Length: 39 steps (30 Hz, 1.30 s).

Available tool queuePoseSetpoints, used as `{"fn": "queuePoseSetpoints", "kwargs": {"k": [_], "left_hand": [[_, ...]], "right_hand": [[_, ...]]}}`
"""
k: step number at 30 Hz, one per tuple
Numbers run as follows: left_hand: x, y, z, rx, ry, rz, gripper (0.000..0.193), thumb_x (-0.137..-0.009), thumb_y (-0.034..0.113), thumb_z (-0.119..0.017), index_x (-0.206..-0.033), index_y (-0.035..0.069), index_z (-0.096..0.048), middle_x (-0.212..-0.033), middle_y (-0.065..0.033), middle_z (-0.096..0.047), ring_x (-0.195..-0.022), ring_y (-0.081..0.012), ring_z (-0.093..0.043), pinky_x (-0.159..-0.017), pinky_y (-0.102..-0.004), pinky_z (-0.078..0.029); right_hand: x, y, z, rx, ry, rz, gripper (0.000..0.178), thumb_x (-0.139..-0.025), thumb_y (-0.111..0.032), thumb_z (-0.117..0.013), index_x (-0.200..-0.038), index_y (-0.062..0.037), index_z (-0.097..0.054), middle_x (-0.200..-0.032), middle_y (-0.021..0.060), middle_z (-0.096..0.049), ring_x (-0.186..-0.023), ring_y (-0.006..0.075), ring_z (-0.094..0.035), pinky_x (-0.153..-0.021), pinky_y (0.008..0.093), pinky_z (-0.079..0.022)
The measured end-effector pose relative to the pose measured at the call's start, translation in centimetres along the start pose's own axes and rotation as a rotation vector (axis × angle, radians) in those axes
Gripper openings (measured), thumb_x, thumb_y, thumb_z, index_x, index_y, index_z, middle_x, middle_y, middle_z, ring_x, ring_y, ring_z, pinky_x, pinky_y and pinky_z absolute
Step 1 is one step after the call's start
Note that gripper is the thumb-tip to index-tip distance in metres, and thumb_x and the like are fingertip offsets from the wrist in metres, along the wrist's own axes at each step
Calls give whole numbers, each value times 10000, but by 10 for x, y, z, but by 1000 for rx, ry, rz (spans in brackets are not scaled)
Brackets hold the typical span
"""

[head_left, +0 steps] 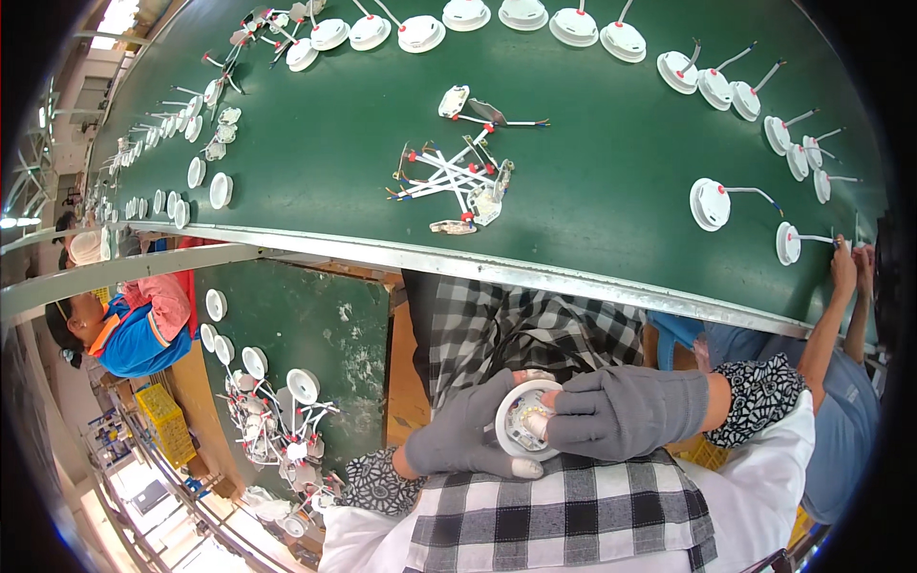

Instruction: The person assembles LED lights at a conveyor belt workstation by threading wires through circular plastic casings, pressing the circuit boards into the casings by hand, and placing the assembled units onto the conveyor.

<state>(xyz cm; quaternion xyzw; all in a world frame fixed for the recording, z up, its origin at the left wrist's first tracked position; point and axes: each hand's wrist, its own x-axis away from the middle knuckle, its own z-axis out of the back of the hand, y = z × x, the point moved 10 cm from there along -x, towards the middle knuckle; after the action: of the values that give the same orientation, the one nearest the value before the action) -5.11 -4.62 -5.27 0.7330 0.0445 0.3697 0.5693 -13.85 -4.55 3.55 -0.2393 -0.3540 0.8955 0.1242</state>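
White round housing (523, 420) held up over my checked apron (564, 516), open side toward me. Both forearms angle inward, gloved hands meeting in front of my body. My left hand (463, 425) wraps the left rim, thumb along the bottom edge, gripping it. My right hand (621, 413) has its fingers bunched narrow over the right side, bare tip at the inside; can't tell if they pinch anything. So housing sits between both hands. Looks: plain white rim, pale board with small components inside, partly covered. Beyond: green bench (611, 172), tangled white-cabled parts (449, 181) mid-bench, cabled white discs (420, 35) along the far side. Second green table (334, 315) left, with white cups (303, 387). Co-worker's hands (842, 272) far right, at a disc's cable.
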Motion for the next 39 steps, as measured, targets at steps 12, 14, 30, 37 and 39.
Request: {"fn": "queuePoseSetpoints", "kwargs": {"k": [12, 14, 30, 37, 39], "left_hand": [[-4, -7, -12, -64, -111, 6, 962, -657, 476, -837, -1361, 5, -381, -1206, -158, -578, -1107, -290, -594, -942, -361, -471], [-5, -6, -10, -49, -89, -22, 970, -675, 473, -826, -1379, -1, -356, -1215, -163, -563, -1109, -293, -587, -940, -367, -470], [2, -17, 12, 171, 79, 55, 511, -944, 239, -472, -1374, -19, -368, -1216, -194, -550, -1078, -288, -578, -933, -350, -436], [-3, -7, 19, 217, 116, -47, 487, -904, 176, -499, -1334, -39, -425, -1203, -150, -565, -1130, -223, -558, -975, -327, -420], [-8, -11, 19, 172, 49, -20, 518, -894, 178, -528, -1350, -34, -404, -1218, -152, -556, -1145, -230, -553, -982, -334, -421]], "right_hand": [[1, 5, -16, -135, -132, 93, 212, -761, -109, -607, -954, -22, -618, -1002, 65, -553, -937, 234, -599, -853, 321, -532], [-1, 7, -17, -70, -155, 58, 227, -756, -119, -610, -962, -22, -619, -1012, 64, -553, -952, 236, -597, -845, 320, -537], [-14, 58, 7, 224, 17, -298, 479, -690, -302, -688, -1119, -174, -515, -1052, 55, -470, -1020, 220, -481, -950, 411, -346], [31, 93, -68, -808, -305, -920, 456, -855, -378, -562, -1170, -48, -553, -978, 132, -620, -895, 259, -613, -807, 379, -487], [31, 94, -70, -794, -229, -927, 461, -879, -390, -521, -1173, -42, -592, -920, 147, -674, -832, 254, -656, -792, 374, -497]]}}
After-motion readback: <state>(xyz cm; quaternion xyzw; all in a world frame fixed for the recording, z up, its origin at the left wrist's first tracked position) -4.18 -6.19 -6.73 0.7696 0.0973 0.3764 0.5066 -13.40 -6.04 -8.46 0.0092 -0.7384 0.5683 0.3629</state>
